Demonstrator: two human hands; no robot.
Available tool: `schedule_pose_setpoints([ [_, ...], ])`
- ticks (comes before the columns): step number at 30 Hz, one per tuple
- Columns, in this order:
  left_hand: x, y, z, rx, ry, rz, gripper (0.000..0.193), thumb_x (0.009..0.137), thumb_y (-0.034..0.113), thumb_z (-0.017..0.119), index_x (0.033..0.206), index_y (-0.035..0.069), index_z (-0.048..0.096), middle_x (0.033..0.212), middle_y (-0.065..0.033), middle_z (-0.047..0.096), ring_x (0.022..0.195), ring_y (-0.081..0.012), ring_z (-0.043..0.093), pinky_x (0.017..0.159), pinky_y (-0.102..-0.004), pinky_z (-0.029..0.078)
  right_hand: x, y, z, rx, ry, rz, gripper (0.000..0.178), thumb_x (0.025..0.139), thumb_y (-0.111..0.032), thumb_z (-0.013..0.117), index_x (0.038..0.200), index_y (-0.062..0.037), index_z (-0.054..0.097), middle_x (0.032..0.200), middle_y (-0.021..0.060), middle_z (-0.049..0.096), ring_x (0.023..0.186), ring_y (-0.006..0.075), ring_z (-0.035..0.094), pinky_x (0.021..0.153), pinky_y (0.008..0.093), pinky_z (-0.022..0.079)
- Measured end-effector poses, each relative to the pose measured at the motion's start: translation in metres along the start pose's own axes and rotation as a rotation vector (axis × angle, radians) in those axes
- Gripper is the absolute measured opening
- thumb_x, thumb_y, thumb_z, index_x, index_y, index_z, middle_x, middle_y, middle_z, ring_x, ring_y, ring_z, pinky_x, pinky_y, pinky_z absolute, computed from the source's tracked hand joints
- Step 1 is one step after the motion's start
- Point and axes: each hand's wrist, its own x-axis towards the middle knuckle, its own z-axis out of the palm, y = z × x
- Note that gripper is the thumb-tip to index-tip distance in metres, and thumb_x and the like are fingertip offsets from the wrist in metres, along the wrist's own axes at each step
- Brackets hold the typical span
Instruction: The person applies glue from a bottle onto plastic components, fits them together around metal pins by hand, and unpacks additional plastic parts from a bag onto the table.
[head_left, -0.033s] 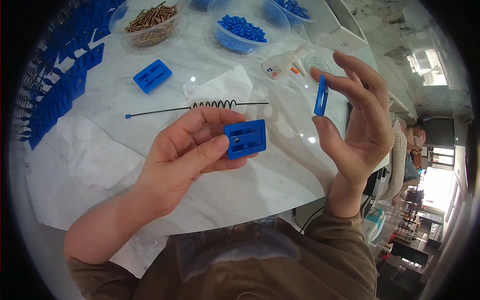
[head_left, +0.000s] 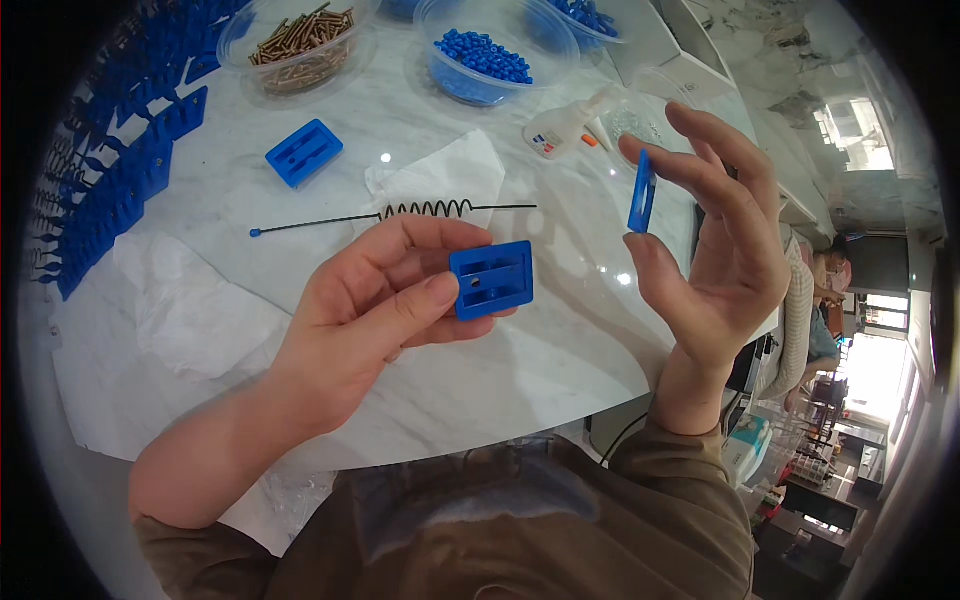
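Observation:
My left hand point(head_left: 385, 285) is closed on a blue rectangular plastic housing point(head_left: 515, 280), gripping its left end between thumb and fingers. Its recessed side faces up, with long slots and a small round hole. Held up at the right, a thin blue plastic frame point(head_left: 640, 195) stands on edge between the thumb and index finger of my right hand point(head_left: 715, 225); the other fingers are spread. Beyond my left hand lies a black coiled wire point(head_left: 430, 208) with straight ends and a blue tip on the left. Another blue housing point(head_left: 304, 153) rests farther back on the left.
Clear bowls hold brass-coloured pins point(head_left: 300, 40) and small blue beads point(head_left: 485, 58) at the back. A white glue bottle point(head_left: 558, 130) lies near an orange cap point(head_left: 589, 140). White tissues point(head_left: 200, 310) spread on the marble table point(head_left: 560, 370). Rows of blue parts point(head_left: 120, 200) line the left edge.

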Motion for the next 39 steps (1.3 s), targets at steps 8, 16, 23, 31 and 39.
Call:
schedule_pose_setpoints([
  [8, 0.001, -0.002, 0.000, 0.027, -0.020, -0.023, 0.040, 0.096, 0.017, 0.050, 0.132, 0.000, 0.044, 0.122, -0.0118, 0.058, 0.111, -0.0231, 0.059, 0.093, -0.0349, 0.050, -0.001, -0.022, 0.010, 0.016, -0.239, -0.032, 0.046, 0.055, -0.003, 0.070, 0.100, 0.0054, 0.066, 0.112, 0.0226, 0.059, 0.113, 0.0337, 0.057, 0.100, 0.0530, 0.040],
  [16, 0.001, -0.001, -0.005, -0.066, -0.045, -0.074, 0.033, 0.098, 0.012, 0.047, 0.129, -0.001, 0.047, 0.124, -0.0095, 0.055, 0.114, -0.0182, 0.055, 0.097, -0.0352, 0.048, 0.000, -0.004, 0.000, -0.022, -0.004, -0.049, 0.044, 0.063, 0.002, 0.064, 0.106, 0.0087, 0.063, 0.120, 0.0272, 0.054, 0.110, 0.0406, 0.059, 0.104, 0.0558, 0.035],
  [23, 0.000, -0.001, -0.004, -0.014, -0.069, -0.049, 0.035, 0.096, 0.012, 0.047, 0.129, 0.000, 0.047, 0.125, -0.0114, 0.056, 0.115, -0.0222, 0.056, 0.096, -0.0369, 0.048, -0.001, 0.001, -0.014, -0.082, 0.022, -0.063, 0.044, 0.069, 0.003, 0.064, 0.113, 0.0090, 0.059, 0.128, 0.0282, 0.049, 0.109, 0.0378, 0.061, 0.107, 0.0536, 0.031],
  [31, 0.002, 0.001, -0.003, -0.007, -0.074, -0.048, 0.035, 0.096, 0.012, 0.047, 0.129, 0.001, 0.047, 0.124, -0.0113, 0.056, 0.114, -0.0228, 0.057, 0.094, -0.0361, 0.049, -0.005, 0.009, -0.023, -0.078, 0.069, -0.046, 0.041, 0.073, 0.003, 0.063, 0.113, 0.0086, 0.059, 0.129, 0.0270, 0.048, 0.108, 0.0363, 0.061, 0.107, 0.0524, 0.033],
  [39, 0.002, 0.003, -0.006, -0.090, -0.061, -0.083, 0.036, 0.095, 0.015, 0.049, 0.127, -0.001, 0.048, 0.120, -0.0140, 0.059, 0.109, -0.0241, 0.061, 0.090, -0.0343, 0.052, -0.005, 0.013, -0.021, -0.083, 0.103, -0.015, 0.040, 0.074, 0.002, 0.063, 0.113, 0.0073, 0.061, 0.130, 0.0264, 0.048, 0.108, 0.0361, 0.061, 0.106, 0.0523, 0.033],
])
